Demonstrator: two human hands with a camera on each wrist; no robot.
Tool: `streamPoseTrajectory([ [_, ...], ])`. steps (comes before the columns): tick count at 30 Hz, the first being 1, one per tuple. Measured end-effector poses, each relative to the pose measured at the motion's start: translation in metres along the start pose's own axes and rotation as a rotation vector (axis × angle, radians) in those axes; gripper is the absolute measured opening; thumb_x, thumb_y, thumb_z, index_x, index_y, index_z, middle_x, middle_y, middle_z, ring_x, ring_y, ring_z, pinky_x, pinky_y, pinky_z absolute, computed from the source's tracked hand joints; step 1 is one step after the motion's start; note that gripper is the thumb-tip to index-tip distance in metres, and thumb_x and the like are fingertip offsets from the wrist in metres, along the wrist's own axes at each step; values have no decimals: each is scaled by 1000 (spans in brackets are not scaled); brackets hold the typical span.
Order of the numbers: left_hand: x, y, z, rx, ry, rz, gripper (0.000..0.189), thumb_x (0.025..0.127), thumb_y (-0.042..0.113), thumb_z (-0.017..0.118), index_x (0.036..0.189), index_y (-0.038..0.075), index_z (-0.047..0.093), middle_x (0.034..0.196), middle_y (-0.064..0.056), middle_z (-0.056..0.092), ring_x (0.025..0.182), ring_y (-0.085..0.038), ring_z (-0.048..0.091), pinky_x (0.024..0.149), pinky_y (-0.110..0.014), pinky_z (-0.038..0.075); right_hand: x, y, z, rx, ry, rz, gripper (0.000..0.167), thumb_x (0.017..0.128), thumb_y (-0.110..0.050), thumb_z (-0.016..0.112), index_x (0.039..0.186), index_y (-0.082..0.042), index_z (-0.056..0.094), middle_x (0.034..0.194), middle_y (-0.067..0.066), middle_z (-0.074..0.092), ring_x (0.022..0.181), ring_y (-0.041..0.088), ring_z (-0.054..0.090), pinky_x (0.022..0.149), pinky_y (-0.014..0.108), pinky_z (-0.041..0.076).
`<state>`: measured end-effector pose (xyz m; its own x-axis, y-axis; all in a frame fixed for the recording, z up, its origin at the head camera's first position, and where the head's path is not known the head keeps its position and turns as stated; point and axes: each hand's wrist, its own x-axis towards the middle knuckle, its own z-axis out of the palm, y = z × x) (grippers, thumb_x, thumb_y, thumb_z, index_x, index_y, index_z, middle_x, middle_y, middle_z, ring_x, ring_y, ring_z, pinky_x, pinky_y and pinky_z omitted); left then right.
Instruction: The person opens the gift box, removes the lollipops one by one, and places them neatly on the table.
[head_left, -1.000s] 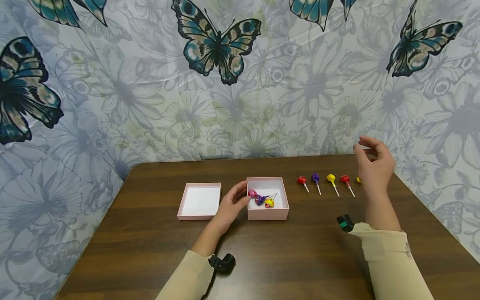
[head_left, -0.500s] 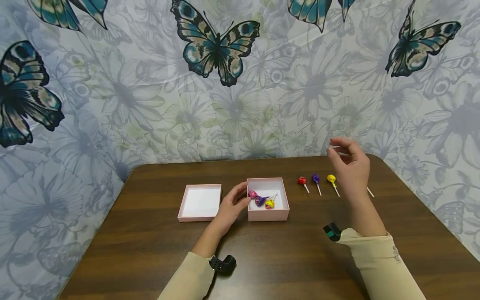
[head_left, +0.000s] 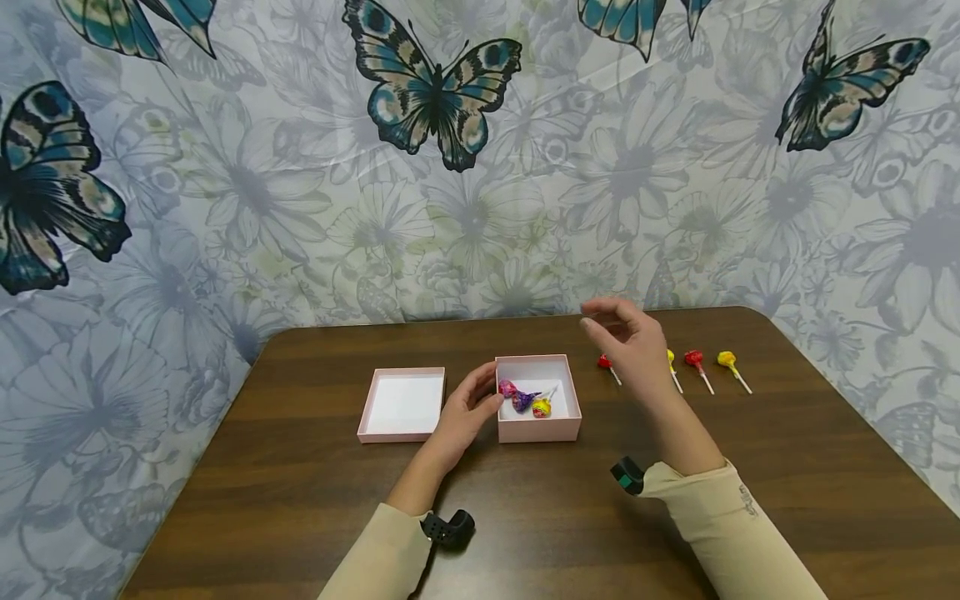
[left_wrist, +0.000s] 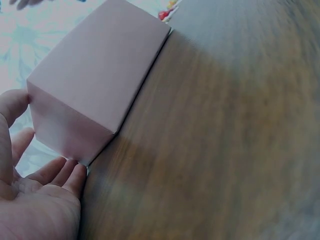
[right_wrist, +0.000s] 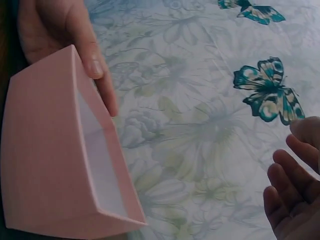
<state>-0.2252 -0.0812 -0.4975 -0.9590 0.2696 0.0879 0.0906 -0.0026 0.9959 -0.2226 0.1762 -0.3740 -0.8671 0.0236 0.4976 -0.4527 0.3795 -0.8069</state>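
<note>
Obscuring a yellow lollipop's (head_left: 671, 359) left side, the right hand (head_left: 632, 350) loosely bends its fingers; the left hand (head_left: 462, 411), fingers spread, touches the box (head_left: 538, 430).

- Pink box (left_wrist: 100, 70), two of its walls showing
- Left hand (left_wrist: 42, 202) at the box's near end, fingertips touching it
- Brown table (left_wrist: 215, 125) under the box
- Red candy (left_wrist: 163, 15) just past the box's far corner
- Pale floral cloth (left_wrist: 25, 45) behind the box
</note>
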Motion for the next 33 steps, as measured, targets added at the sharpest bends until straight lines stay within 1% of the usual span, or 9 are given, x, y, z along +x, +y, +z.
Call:
streamPoseTrajectory([
  [2,0,1,0,-2,-1,-1,54,99,16,62,150,22,44,155,-8,44,146,-29,39,120,-51,33,-2,-7,6,-14,-71,4,25,95,-11,67,118,-2,68,111,15,69,89,-2,60,78,14,48],
  [3,-1,1,0,-5,-1,-3,54,99,16,62,149,22,45,155,-8,44,146,-29,39,120,-50,33,-2,-6,9,-8,-102,10,25,95,-12,67,118,-2,68,111,17,69,90,-1,60,78,14,48],
  [6,-1,2,0,-9,-3,-1,54,99,15,61,150,20,43,155,-10,44,147,-29,38,121,-51,32,-3,3,18,11,-181,42,25,96,-15,68,118,-4,68,114,18,69,93,4,60,80,18,50],
  [10,-1,2,0,-6,-8,3,54,100,13,60,151,17,42,156,-12,43,147,-30,38,121,-51,31,-1,25,29,51,-256,83,26,95,-23,69,118,-10,69,117,14,69,97,12,62,83,26,53],
  [13,-1,2,0,-4,-7,-5,54,100,14,60,151,18,42,156,-11,43,147,-29,38,122,-50,31,-2,31,34,52,-291,93,26,95,-25,69,118,-11,68,117,14,69,97,15,62,84,27,53],
  [20,0,2,0,18,-2,-2,54,100,16,60,151,17,41,156,-11,43,147,-31,38,121,-51,31,-2,35,41,45,-331,104,25,95,-23,69,118,-12,68,117,14,70,97,17,64,84,24,54],
  [23,0,3,0,15,2,-8,55,100,17,61,151,18,42,156,-10,43,147,-29,38,122,-50,31,-3,36,43,38,-349,108,26,95,-21,69,119,-10,68,119,15,69,100,18,65,89,29,55],
  [28,0,3,0,11,-3,-7,54,100,15,60,151,18,41,156,-11,43,148,-30,37,122,-50,29,-5,38,49,33,-401,117,27,94,-19,70,118,-7,68,120,16,69,105,24,66,95,44,55],
  [33,-1,4,0,4,-10,-18,54,100,16,60,151,20,42,156,-10,43,148,-29,36,123,-50,29,-6,42,56,-15,-486,131,28,95,-17,69,120,-5,68,120,16,70,106,26,66,98,48,55],
])
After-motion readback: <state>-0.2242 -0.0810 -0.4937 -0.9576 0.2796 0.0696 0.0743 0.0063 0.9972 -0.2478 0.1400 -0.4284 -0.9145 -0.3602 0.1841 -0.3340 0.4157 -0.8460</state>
